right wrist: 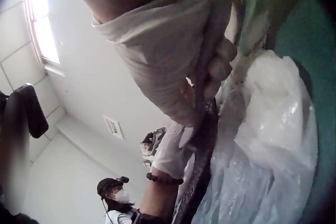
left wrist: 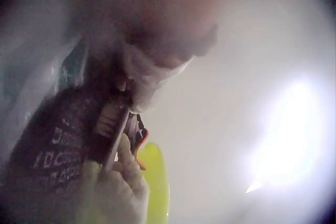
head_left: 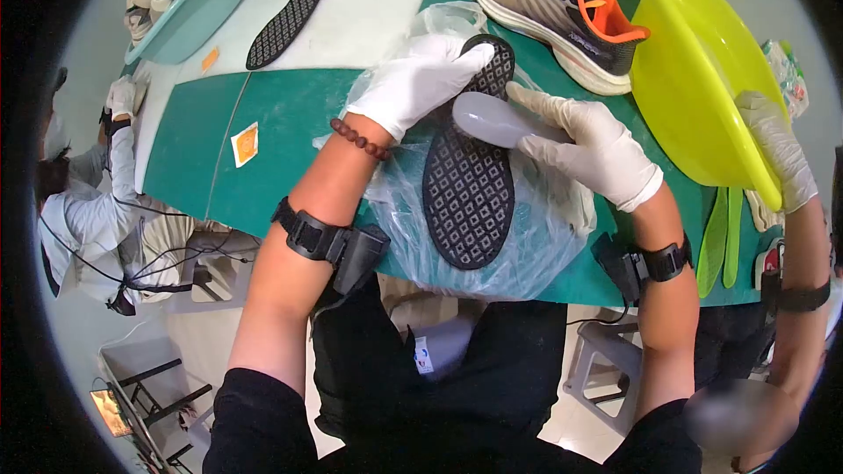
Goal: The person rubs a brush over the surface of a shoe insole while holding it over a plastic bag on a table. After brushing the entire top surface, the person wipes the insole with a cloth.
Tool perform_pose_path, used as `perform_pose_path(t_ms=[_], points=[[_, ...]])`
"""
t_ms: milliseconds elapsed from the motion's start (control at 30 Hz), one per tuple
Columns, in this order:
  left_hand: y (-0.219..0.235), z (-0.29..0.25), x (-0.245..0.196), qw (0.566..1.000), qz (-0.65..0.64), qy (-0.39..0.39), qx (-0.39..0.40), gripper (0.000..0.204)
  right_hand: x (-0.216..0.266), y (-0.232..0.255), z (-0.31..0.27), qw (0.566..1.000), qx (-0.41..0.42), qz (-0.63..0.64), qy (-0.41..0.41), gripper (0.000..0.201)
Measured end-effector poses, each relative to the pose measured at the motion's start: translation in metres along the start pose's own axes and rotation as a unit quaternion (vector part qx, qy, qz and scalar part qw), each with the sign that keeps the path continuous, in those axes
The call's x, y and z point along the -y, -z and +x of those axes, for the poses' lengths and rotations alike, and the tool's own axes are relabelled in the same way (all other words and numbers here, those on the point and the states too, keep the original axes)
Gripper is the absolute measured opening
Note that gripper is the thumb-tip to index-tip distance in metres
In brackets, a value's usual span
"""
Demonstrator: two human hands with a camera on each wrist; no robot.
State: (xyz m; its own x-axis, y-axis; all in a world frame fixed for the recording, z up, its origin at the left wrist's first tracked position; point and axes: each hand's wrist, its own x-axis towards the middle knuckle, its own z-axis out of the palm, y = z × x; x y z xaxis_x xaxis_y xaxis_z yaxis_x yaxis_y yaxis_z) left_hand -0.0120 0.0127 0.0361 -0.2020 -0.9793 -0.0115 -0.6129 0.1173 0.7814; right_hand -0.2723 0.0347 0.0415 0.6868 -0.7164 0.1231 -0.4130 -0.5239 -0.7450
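In the head view my gloved left hand (head_left: pixel 423 83) grips a black insole (head_left: pixel 468 193) with a pale diamond pattern near its upper end. Its broad lower end lies over a crumpled clear plastic bag (head_left: pixel 549 241). From the right, my gloved right hand (head_left: pixel 597 140) pinches a pale grey, oval-ended flat piece (head_left: pixel 500 120) between thumb and fingers. That piece overlaps the insole's middle. Beyond the hands lies a grey-and-black running shoe (head_left: pixel 553 22) with an orange lining. The left wrist view is dark and blurred, showing the patterned insole (left wrist: pixel 58 150) close up.
A matching insole (head_left: pixel 294 17) lies on a white surface at the back left. To the right, another person's gloved hand (head_left: pixel 777 145) touches a yellow-green basin (head_left: pixel 667 96). Green insoles (head_left: pixel 715 241) are below it. A blue basin (head_left: pixel 211 13) holds shoes, and a small packet (head_left: pixel 245 145) lies leftward.
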Motion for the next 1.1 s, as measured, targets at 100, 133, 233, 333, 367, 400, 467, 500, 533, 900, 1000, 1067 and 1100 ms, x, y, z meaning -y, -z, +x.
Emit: perform_pose_path(t_ms=[100,133,233,333,367,400,467,500,533,900,1000,1067,1100], points=[[-0.011,0.004,0.019,0.988,0.023,-0.138,-0.065,0.025,-0.001,-0.005,0.001,0.999,0.007,0.041,-0.004,0.055],[-0.013,0.005,0.023,0.975,0.038,-0.196,-0.097,0.023,0.001,-0.004,0.001,0.998,0.02,0.061,-0.024,0.056],[-0.014,0.003,0.029,0.981,0.083,-0.157,-0.074,0.019,0.013,0.009,-0.002,0.984,0.162,0.069,-0.016,0.056],[-0.011,0.003,0.024,0.983,0.123,-0.126,-0.049,0.019,0.01,0.004,-0.007,0.993,0.101,0.053,0.026,0.056],[-0.011,0.002,0.025,0.981,0.111,-0.148,-0.061,0.018,0.01,-0.001,-0.004,0.996,0.043,0.077,-0.018,0.057],[-0.012,0.002,0.027,0.978,0.099,-0.17,-0.072,0.018,0.014,0.005,-0.001,0.999,0.021,-0.008,-0.04,0.058],[-0.014,0.001,0.028,0.969,0.105,-0.201,-0.098,0.018,0.005,-0.006,-0.005,0.984,0.052,0.171,-0.008,0.058],[-0.016,0.001,0.028,0.963,0.123,-0.21,-0.112,0.018,0.008,-0.008,-0.008,0.977,0.134,0.165,0.023,0.058],[-0.016,0.001,0.029,0.957,0.142,-0.219,-0.127,0.018,0.02,-0.007,-0.006,0.962,0.216,0.158,0.054,0.058],[-0.015,0.004,0.025,0.964,0.165,-0.163,-0.133,0.019,0.031,0.003,-0.007,0.958,0.248,0.142,-0.014,0.054],[-0.016,0.005,0.026,0.967,0.158,-0.153,-0.13,0.019,0.024,0.0,-0.003,0.994,0.068,0.081,-0.041,0.056],[-0.017,0.006,0.028,0.969,0.151,-0.148,-0.125,0.02,0.008,-0.003,-0.009,0.974,0.166,0.142,0.054,0.057],[-0.016,0.006,0.027,0.972,0.147,-0.139,-0.116,0.02,0.019,0.003,-0.009,0.958,0.252,0.133,0.026,0.057]])
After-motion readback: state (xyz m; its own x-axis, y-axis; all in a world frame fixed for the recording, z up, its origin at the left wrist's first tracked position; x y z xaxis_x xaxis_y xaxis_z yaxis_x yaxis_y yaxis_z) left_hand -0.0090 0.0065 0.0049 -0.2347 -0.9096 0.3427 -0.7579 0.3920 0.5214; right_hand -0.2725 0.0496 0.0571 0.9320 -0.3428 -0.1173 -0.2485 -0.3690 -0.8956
